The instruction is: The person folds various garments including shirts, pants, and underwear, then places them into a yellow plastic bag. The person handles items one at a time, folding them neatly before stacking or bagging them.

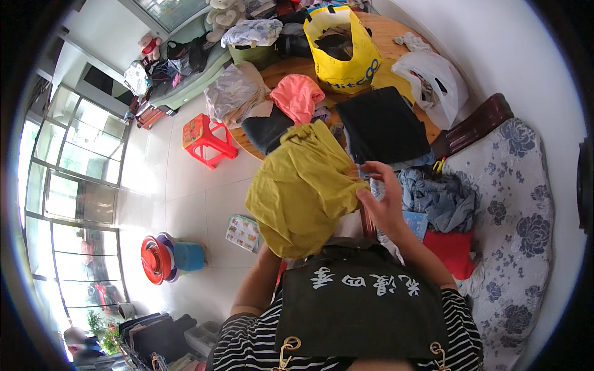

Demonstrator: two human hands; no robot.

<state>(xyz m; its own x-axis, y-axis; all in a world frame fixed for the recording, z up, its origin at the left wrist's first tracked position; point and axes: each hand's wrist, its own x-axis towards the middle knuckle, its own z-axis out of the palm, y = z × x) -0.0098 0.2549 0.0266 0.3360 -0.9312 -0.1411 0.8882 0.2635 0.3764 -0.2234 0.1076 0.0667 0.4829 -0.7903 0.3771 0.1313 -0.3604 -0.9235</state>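
A mustard-yellow cloth garment (301, 190) hangs bunched in front of my chest, over the near edge of the round wooden table (385, 28). My right hand (383, 195) pinches its gathered right end between thumb and fingers. The garment hides my left hand; only that forearm shows, coming up under the cloth. Just beyond lie a folded black cloth (383, 125), a coral-pink cloth (298, 98) and a dark folded cloth (267, 127).
A yellow bag (343, 76) of clothes and a white plastic bag (431, 83) stand on the table. A floral-covered seat (515, 222) with denim clothing (438, 197) is at right. A red stool (211, 139) and basins (155, 260) stand on the left floor.
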